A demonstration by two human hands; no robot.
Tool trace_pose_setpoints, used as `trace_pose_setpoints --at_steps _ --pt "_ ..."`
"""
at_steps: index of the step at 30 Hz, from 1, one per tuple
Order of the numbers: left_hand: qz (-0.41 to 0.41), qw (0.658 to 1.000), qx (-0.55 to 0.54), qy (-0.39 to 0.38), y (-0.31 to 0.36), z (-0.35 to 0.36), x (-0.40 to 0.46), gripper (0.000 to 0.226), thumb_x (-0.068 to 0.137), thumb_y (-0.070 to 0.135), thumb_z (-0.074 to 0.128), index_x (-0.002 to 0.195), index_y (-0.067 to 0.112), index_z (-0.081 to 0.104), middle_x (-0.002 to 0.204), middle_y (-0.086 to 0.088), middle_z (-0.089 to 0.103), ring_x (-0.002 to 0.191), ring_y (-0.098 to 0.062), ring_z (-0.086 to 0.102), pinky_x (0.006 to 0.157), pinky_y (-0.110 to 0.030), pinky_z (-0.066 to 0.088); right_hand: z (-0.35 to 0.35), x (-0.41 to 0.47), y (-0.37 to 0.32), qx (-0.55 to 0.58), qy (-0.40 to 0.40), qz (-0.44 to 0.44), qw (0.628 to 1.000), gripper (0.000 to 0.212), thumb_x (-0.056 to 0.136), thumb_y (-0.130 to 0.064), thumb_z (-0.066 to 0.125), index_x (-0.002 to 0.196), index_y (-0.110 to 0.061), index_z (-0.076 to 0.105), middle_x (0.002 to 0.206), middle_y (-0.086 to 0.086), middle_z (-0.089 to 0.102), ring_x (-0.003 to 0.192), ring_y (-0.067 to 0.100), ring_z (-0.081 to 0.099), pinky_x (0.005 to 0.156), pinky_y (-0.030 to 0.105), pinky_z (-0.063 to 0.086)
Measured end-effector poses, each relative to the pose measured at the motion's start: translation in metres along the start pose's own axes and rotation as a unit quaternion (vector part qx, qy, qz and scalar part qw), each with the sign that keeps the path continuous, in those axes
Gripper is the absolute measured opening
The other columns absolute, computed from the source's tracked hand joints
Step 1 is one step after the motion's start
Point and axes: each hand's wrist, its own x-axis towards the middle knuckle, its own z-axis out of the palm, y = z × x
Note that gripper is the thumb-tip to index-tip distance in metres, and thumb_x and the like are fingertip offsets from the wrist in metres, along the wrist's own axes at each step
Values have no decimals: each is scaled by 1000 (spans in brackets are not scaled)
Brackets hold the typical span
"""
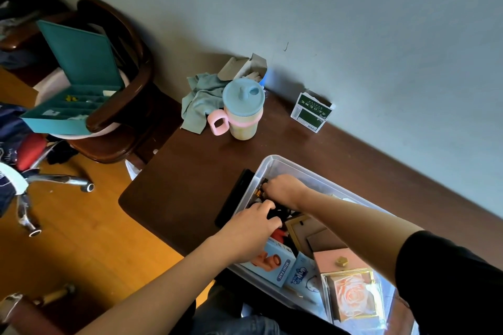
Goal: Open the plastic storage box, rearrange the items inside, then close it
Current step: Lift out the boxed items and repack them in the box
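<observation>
The words "MINI FAN" run along the side of a pale blue carton lying in the clear plastic storage box, and beside it a light blue packet carries rounded blue lettering too small to read. The box sits lidless on the dark wooden worktop, its long axis running from the far left corner down toward the person at the near right. Inside it also lie a pink box with a small gold knob and a gold-framed rose picture. The left hand reaches in, fingers curled down over dark items, though what they grip I cannot tell. The right hand is at the far end, its fingers curled round a small gold-and-black object. A flat black object lies just beside the box's left wall. Farther back stand a cup with a blue lid and pink handle, a crumpled teal cloth, an open cardboard carton and a green-and-white carton with unreadable print. On a wooden chair rests an open teal organiser.
</observation>
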Motion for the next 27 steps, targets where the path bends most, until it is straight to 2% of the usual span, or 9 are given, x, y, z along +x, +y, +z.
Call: trace_pose_setpoints --at_steps 4,8,11,14,17,19,22,24,27 --pt "4 1000 4 -12 0 -2 1 50 86 16 64 132 14 45 146 -11 26 133 -27 32 102 -39 42 -1 -18 2 41 49 10 998 13 94 -10 43 96 -8 55 88 7 64 83 28 61 65 31 39" --pt "20 999 30 -40 -2 -2 6 51 83 33 69 125 11 49 136 -9 36 123 -27 38 97 -41 45 -14 -48 4 134 73 49 987 16 98 -18 37 83 -19 32 64 -5 40 68 24 46 63 32 37" --pt "-13 1000 -10 5 4 -2 13 37 95 20 47 131 17 46 138 -7 36 126 -27 36 98 -38 40 -23 -80 4 167 115 103 974 14 101 -28 35 92 -17 33 72 3 54 64 27 51 59 33 35" --pt "-17 995 -22 92 19 -7 27 36 99 25 38 134 22 44 136 -3 38 127 -22 34 101 -37 32 -26 -120 6 201 170 173 949 25 101 -37 32 99 -12 38 71 2 54 62 30 52 56 34 35" --pt "-11 987 -109 114 30 -12 39 34 97 36 45 129 22 50 127 1 49 121 -17 43 101 -35 36 -19 -150 5 278 235 230 903 26 99 -36 35 94 -12 41 68 2 54 62 27 52 56 36 37" --pt "-18 971 -230 59 31 -18 44 40 92 48 52 124 24 54 119 4 53 116 -13 46 97 -30 38 -15 -164 -1 337 269 279 858 25 99 -36 38 86 -14 42 65 0 53 56 20 49 54 34 37" --pt "-61 945 -323 -5 19 -18 54 53 82 63 57 122 29 48 116 8 51 111 -8 47 89 -25 37 -3 -176 -10 403 239 343 814 24 99 -35 38 81 -19 41 62 -3 53 52 12 47 52 33 41" --pt "-12 967 -249 -57 80 -20 79 50 82 55 63 118 28 39 116 8 48 107 -9 47 86 -26 37 39 -256 -35 435 306 457 712 22 99 -33 37 80 -23 39 64 -6 56 51 9 52 48 24 42" --pt "-93 949 -296 -53 63 -16 92 53 81 39 72 120 22 40 112 6 48 102 -12 49 86 -27 41 55 -256 -50 442 268 468 717 20 99 -29 36 84 -20 43 72 -4 62 56 8 56 49 21 43"
